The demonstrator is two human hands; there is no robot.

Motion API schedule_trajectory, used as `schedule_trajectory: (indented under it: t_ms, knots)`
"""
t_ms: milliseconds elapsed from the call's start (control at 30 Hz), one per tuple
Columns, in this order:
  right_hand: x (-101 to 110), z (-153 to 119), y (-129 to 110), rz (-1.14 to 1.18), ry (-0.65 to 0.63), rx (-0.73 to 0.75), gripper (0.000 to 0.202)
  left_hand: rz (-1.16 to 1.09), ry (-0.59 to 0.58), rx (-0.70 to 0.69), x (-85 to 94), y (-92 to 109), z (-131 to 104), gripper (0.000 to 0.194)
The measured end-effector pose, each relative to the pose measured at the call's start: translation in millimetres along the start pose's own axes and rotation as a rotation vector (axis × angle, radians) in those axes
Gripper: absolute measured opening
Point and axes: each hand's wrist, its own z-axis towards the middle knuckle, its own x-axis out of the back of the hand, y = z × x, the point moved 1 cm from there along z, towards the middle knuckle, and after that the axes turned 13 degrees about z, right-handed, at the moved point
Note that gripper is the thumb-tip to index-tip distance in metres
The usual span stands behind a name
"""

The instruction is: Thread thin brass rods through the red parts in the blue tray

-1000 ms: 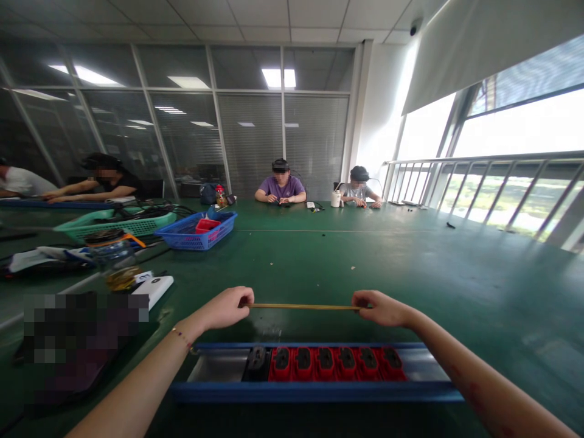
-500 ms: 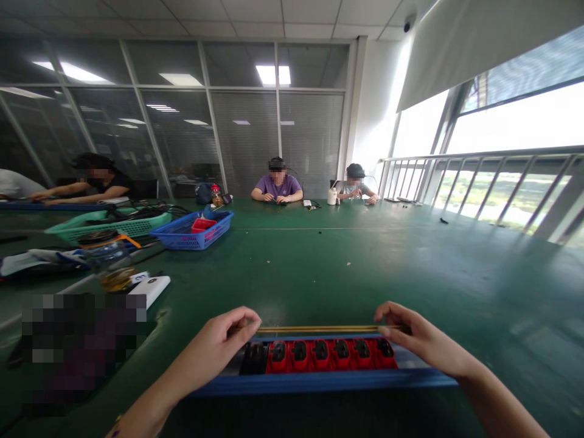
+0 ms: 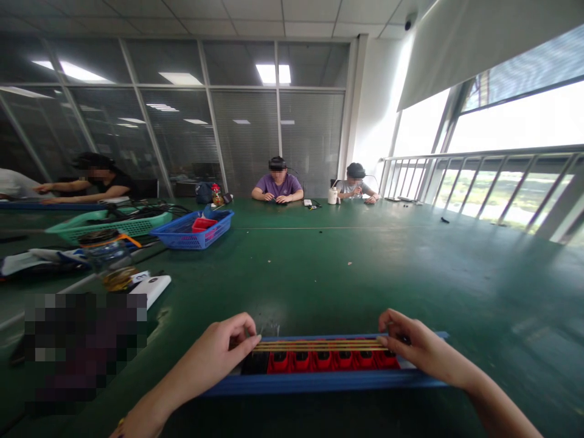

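Observation:
Between my hands stretch several thin parallel brass strips. My left hand pinches their left end between thumb and fingertips. At the right end, my right hand has a similar pinch. Under the strips lies a long blue housing like a power strip's body. Inside it sits a row of red socket modules with black tops, and a black module at the left. The strips cross over the modules' upper part; whether they touch them cannot be told. My fingers hide the strip ends.
To the left are a white power bank, a glass jar, a green basket with black cords and a blue basket with a red piece. Co-workers sit at the green table's far side.
Both hands have brought the brass strips nearer to me, from the housing's far edge to over the red modules. The strips now look spread apart. The housing shows a slight shift.

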Motion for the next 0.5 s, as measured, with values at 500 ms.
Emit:
schedule_trajectory:
  t_ms: [500]
  knots:
    - [-0.5, 0.6, 0.2, -0.111, 0.004, -0.006, 0.027, -0.021, -0.049, 0.007, -2.9, -0.6, -0.2, 0.027]
